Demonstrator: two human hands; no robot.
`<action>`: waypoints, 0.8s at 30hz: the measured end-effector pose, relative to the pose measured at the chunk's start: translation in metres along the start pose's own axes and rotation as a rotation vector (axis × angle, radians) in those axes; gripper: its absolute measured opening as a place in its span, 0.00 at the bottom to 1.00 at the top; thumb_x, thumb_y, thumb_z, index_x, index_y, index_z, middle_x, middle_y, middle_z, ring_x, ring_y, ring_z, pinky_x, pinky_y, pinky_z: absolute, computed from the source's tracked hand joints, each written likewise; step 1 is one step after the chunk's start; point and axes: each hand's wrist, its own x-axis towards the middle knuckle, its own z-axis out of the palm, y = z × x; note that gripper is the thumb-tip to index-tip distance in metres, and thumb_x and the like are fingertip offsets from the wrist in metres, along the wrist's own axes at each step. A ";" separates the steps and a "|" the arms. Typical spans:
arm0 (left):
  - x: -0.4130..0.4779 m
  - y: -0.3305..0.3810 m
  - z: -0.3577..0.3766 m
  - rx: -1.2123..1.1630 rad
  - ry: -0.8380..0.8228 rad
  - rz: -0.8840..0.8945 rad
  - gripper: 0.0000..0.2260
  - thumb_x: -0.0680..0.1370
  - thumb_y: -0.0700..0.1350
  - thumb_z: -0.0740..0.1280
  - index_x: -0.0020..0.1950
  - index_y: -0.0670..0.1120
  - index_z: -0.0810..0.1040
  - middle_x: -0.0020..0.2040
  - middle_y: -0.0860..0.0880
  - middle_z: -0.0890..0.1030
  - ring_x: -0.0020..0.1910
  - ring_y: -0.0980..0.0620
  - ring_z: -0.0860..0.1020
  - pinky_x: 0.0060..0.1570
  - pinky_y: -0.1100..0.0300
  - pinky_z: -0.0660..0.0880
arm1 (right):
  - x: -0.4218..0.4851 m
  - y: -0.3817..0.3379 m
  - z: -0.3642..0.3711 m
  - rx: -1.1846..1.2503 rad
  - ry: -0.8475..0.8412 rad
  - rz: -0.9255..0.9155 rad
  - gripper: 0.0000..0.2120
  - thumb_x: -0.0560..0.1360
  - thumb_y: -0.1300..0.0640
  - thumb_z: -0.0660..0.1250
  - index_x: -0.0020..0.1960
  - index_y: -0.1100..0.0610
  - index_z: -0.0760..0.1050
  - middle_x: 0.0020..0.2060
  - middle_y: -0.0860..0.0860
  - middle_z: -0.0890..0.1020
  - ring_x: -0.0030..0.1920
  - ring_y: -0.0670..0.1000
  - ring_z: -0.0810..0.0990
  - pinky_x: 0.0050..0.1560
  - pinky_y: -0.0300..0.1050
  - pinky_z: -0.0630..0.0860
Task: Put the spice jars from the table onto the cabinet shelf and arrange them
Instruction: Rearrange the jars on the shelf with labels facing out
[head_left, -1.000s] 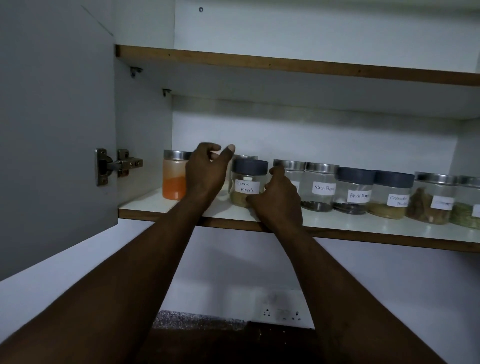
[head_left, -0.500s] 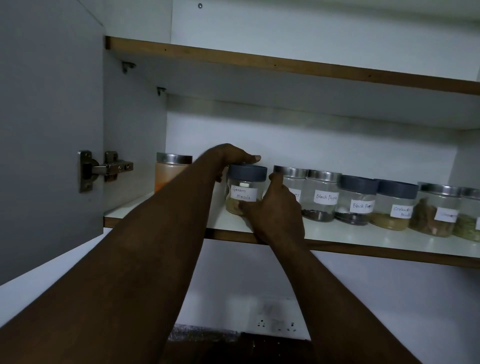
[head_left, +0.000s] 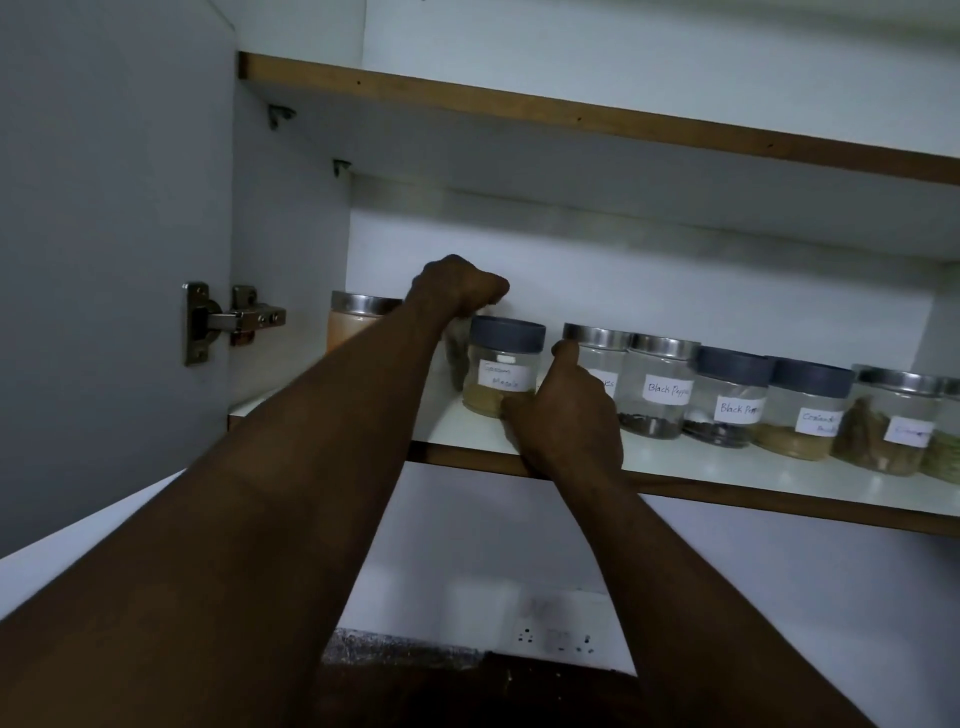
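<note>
Two hands work at clear round jars on a white, wood-edged shelf (head_left: 675, 457). The right hand (head_left: 571, 421) cups the grey-lidded masala jar (head_left: 501, 371) near the shelf's left end. The left hand (head_left: 457, 286), reaching flatter half a second ago, now curls behind it, its grasp hidden. Open grey door (head_left: 104, 260) at left

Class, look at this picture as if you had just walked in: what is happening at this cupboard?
A person is arranging spice jars on a cabinet shelf. The right hand grips the grey-lidded garam masala jar low on its side. The left hand reaches over and behind that jar toward a jar that is mostly hidden. An orange-filled jar stands at the left, and a row of labelled jars, including two black pepper jars, runs to the right.
</note>
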 end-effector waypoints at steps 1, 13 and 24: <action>-0.002 0.000 -0.007 0.016 -0.011 -0.008 0.16 0.62 0.52 0.69 0.45 0.44 0.78 0.44 0.44 0.82 0.40 0.43 0.81 0.46 0.51 0.83 | 0.000 0.001 0.000 -0.008 0.004 0.002 0.35 0.70 0.49 0.73 0.72 0.53 0.61 0.57 0.55 0.81 0.55 0.57 0.80 0.49 0.49 0.76; -0.033 0.011 -0.042 0.654 -0.388 0.171 0.16 0.78 0.47 0.72 0.64 0.45 0.79 0.59 0.44 0.78 0.43 0.48 0.78 0.38 0.57 0.78 | -0.001 -0.001 0.000 -0.004 0.010 -0.004 0.40 0.70 0.42 0.76 0.73 0.54 0.62 0.61 0.54 0.80 0.59 0.57 0.80 0.56 0.53 0.78; -0.042 -0.029 -0.052 0.923 0.033 0.333 0.44 0.70 0.74 0.67 0.79 0.53 0.63 0.76 0.39 0.65 0.74 0.35 0.63 0.67 0.39 0.68 | -0.003 -0.001 0.000 0.010 0.017 -0.013 0.38 0.70 0.42 0.75 0.71 0.54 0.63 0.59 0.54 0.79 0.58 0.58 0.80 0.54 0.53 0.77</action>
